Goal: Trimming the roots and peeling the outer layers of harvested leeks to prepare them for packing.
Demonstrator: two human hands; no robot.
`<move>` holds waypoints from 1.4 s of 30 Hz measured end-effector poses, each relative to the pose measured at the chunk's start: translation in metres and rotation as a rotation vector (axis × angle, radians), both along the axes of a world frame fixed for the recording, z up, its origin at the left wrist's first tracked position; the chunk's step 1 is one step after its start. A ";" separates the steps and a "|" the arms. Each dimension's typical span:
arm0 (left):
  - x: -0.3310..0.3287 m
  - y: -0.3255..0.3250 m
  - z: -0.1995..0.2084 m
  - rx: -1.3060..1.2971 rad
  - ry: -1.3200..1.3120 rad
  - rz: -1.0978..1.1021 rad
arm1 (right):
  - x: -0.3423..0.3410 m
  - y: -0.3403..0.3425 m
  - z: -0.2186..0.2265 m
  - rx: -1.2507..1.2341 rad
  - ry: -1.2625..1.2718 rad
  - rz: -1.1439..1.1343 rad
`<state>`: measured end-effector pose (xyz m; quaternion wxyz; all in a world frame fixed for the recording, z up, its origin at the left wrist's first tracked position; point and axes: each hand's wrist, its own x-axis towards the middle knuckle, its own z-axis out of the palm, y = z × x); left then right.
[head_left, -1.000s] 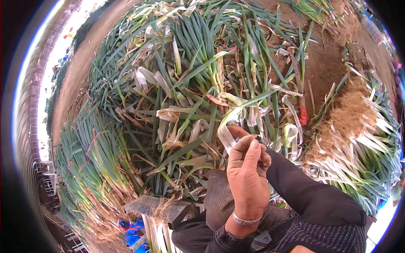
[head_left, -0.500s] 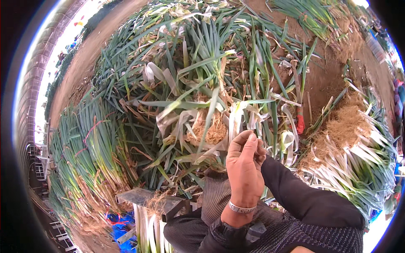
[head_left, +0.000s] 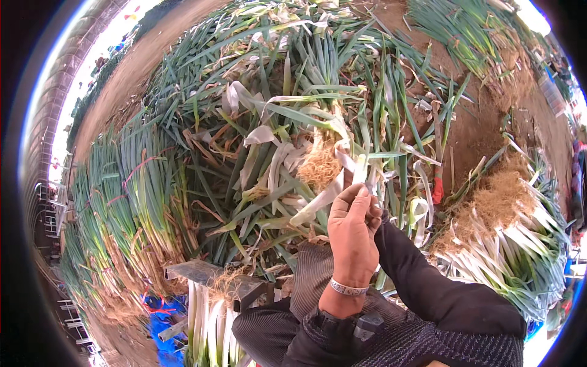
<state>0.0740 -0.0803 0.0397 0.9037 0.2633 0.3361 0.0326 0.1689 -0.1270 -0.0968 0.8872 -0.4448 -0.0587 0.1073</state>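
My left hand (head_left: 353, 235), with a bracelet at its wrist, is closed, thumb and forefinger pinched together. A pale leek leaf (head_left: 361, 169) stands up at its fingertips, seemingly in the pinch. My right hand (head_left: 375, 215) is mostly hidden behind the left thumb; the small part showing has curled fingers, and what they hold is hidden. Just beyond the hands a leek bundle (head_left: 321, 164) lies with its brown roots toward me. A loose white leaf strip (head_left: 318, 203) is left of my fingertips.
Leaves and leeks heap up (head_left: 220, 92) ahead. Upright tied leeks (head_left: 137, 202) stand at left, beside a metal bench (head_left: 202, 271). Leeks with white stalks (head_left: 507, 238) lie at right, more (head_left: 452, 37) at far right. A red-ended stick (head_left: 437, 189) stands right of the heap.
The loose leaf strips beyond my hands have shifted, uncovering more of the root cluster. Both hands stay close together in nearly the same place. The view has tilted slightly.
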 end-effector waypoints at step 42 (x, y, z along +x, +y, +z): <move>0.010 0.041 -0.067 0.134 0.067 -0.294 | -0.181 -0.168 0.041 -0.950 -0.533 0.260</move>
